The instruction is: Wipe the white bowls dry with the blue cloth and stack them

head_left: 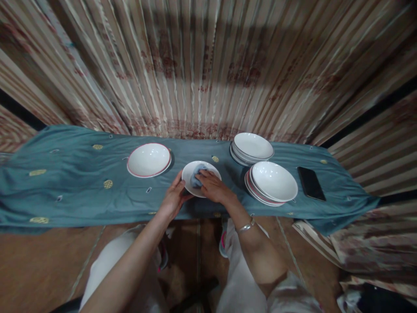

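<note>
A small white bowl (186,170) is held at the near middle of the cloth-covered table. My left hand (175,195) grips its left rim, thumb on the edge and fingers underneath. Inside the bowl, my right hand (211,184) presses a bunched blue-grey cloth (196,177) against the inner surface. The fingers lie over the cloth and partly hide it. To the left stand white bowls with a red rim (149,159), one nested in another.
On the right are a stack of white plates (252,146) and, nearer, a stack of white bowls (275,181), some red-rimmed. A black phone (311,183) lies beyond them. The green tablecloth (81,182) hangs over the front edge; a pleated curtain (195,87) rises behind.
</note>
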Available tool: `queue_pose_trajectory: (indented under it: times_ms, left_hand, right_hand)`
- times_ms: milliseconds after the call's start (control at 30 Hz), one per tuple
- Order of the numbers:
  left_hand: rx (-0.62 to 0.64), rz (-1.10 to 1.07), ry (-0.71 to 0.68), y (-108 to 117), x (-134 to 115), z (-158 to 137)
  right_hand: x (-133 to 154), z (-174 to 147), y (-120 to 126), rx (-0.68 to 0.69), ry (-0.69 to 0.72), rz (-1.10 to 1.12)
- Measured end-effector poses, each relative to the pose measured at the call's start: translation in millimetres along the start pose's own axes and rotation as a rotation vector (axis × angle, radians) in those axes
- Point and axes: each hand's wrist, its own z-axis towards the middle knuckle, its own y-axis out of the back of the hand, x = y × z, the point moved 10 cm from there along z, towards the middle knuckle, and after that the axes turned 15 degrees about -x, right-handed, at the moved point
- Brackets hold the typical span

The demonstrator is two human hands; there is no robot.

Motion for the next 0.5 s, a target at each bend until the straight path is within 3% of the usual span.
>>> queue_pose_trajectory:
  times_ms: [333, 500]
  left_hand:
    - [-0.038, -0.047, 0.03, 4, 5, 3]
    - [-0.027, -0.064, 0.029, 3, 3, 2]
  right_hand:
    - [4, 12, -16, 0.031, -0.012, 0.332]
    - [10, 10, -9, 0.039, 0.017, 0.496]
